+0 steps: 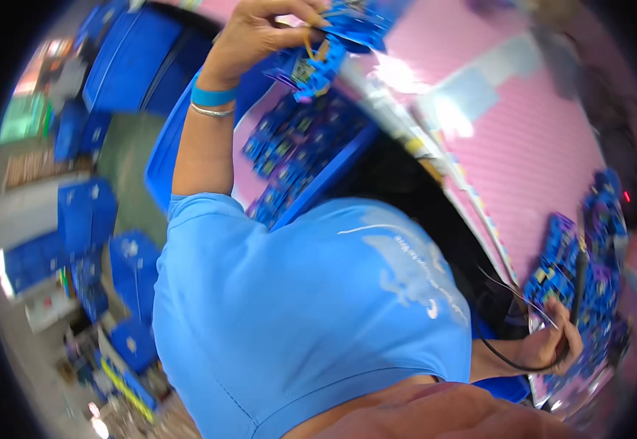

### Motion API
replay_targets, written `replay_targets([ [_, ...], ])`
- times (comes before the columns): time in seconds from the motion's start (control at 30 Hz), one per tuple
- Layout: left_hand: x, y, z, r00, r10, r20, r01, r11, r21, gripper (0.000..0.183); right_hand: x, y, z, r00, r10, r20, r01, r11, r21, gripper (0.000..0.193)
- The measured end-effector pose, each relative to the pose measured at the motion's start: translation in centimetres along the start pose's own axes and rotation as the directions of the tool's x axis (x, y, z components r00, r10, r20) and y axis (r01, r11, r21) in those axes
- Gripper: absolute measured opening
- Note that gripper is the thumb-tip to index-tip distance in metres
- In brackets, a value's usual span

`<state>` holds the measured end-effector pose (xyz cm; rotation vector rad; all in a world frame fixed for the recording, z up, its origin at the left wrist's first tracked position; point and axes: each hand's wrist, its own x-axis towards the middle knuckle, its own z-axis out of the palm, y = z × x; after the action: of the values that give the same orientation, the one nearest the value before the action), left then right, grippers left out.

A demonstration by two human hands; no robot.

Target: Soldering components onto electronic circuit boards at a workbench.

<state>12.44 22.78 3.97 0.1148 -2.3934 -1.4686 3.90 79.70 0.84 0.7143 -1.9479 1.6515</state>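
1. Head view: left hand pinches a blue clump, grip narrow; clump lies rightward of it, near the blue bin, long axis slanting down-left.
2. Right hand, well apart, grasps a slim dark tool.
3. Clump: glossy, jagged, yellow loop; details blurred.

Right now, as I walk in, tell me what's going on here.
A person in a light blue shirt has both hands busy. The left hand grips a blue piece by a blue bin holding many similar pieces. The right hand holds a dark pen-like tool beside more blue pieces heaped on the pink work surface.
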Motion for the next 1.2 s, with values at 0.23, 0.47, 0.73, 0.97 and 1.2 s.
replay_targets([
  [0.23, -24.4, -18.1, -8.0, 0.66, -0.563, -0.498, 0.719, 0.666, 0.2, 0.023, 4.0, 1.2, 1.9, 0.961, -0.195, 0.194, 0.216, 0.972, -0.09, 0.013],
  [0.47, -37.9, -28.9, -3.2, 0.451, -0.558, -0.697, 0.88, 0.146, 0.453, 0.015, 5.2, -1.2, 6.5, 0.93, -0.179, 0.321, 0.192, 0.981, -0.011, 0.016],
  [0.73, -43.1, -36.1, 4.4, 0.208, -0.521, -0.828, 0.977, 0.065, 0.204, 0.013, 5.6, -3.1, 7.9, 0.9, -0.172, 0.4, 0.187, 0.982, 0.001, 0.014],
  [0.97, -44.5, -34.2, 4.4, 0.436, -0.71, -0.553, 0.895, 0.277, 0.35, 0.043, 5.9, -2.5, 9.2, 0.906, -0.17, 0.388, 0.199, 0.979, -0.035, 0.012],
  [1.2, -38.7, -33.2, 1.3, 0.273, -0.915, -0.295, 0.819, 0.061, 0.571, 0.054, 4.9, -3.2, 9.4, 0.953, -0.15, 0.264, 0.165, 0.986, -0.037, 0.018],
])
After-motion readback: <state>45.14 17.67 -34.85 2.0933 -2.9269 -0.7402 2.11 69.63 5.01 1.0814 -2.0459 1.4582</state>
